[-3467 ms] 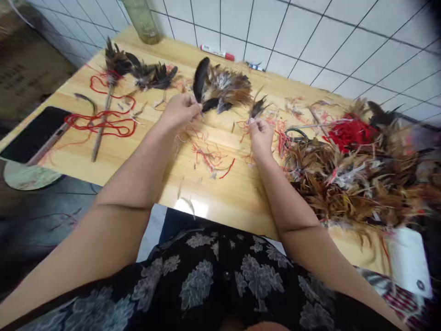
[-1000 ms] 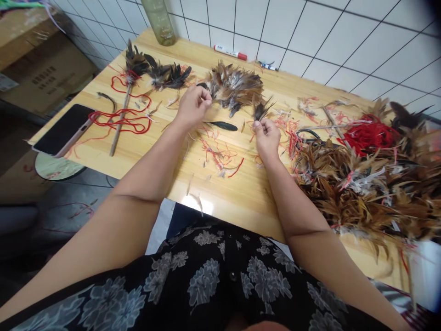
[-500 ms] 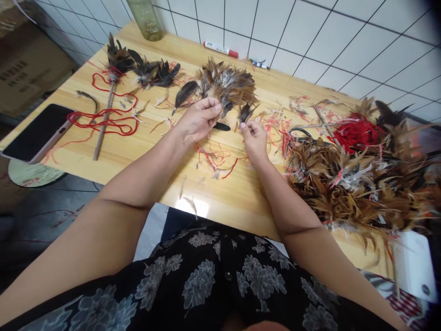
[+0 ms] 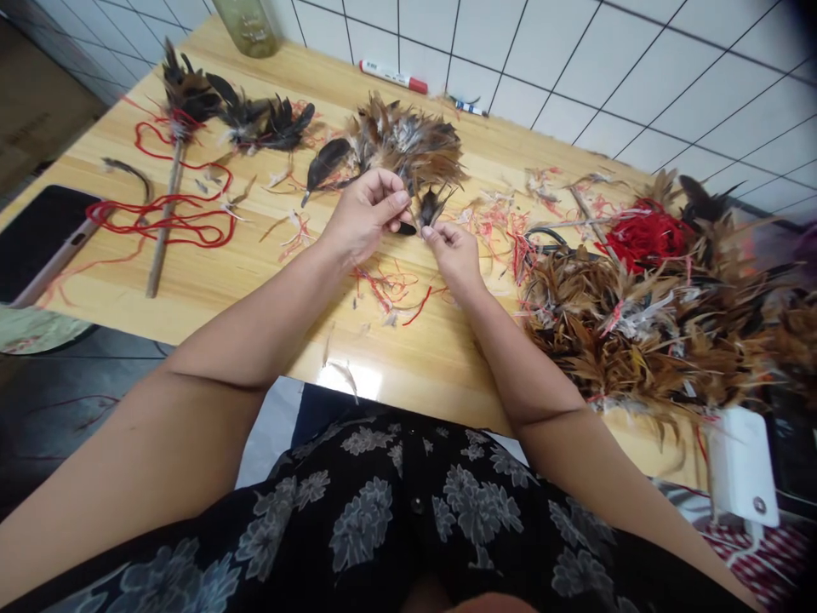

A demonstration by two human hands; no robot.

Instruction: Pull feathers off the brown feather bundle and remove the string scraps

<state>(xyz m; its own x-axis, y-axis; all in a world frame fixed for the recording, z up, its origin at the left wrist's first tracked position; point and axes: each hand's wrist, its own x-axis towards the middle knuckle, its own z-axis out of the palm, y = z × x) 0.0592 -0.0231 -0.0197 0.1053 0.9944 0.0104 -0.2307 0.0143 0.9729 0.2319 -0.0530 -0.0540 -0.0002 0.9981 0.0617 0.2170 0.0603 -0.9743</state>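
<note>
We note room between the forearms (image 4: 233, 315) at the desk (image 4: 459, 375) edge. The right hand (image 4: 456, 255) clamps its fingers on a dark feather tuft (image 4: 434, 206); the left hand (image 4: 362, 214), fingers together, has moved closer.

1. Between the left arm (image 4: 268, 315) and right arm (image 4: 523, 358), I have bare table (image 4: 447, 366) to the front edge; only flat threads (image 4: 386, 294) and a thin feather (image 4: 345, 372) lie there.
2. Between the left hand (image 4: 370, 213) and right hand (image 4: 454, 255), I see a narrow gap, partly filled by the dark tuft (image 4: 435, 204) in the right fingertips.
3. Just behind, a feather bunch (image 4: 414, 140) blocks me; right of it, a strip of wood leads to the wall (image 4: 574, 77).
4. Leftward, I have open wood up to a stick (image 4: 171, 183) crossed by looped cord (image 4: 208, 226), with a phone (image 4: 42, 234) beyond.
5. Rightward, a feather heap (image 4: 638, 332) bars my way, close beside the right arm; red yarn (image 4: 648, 238) lies behind it.
</note>
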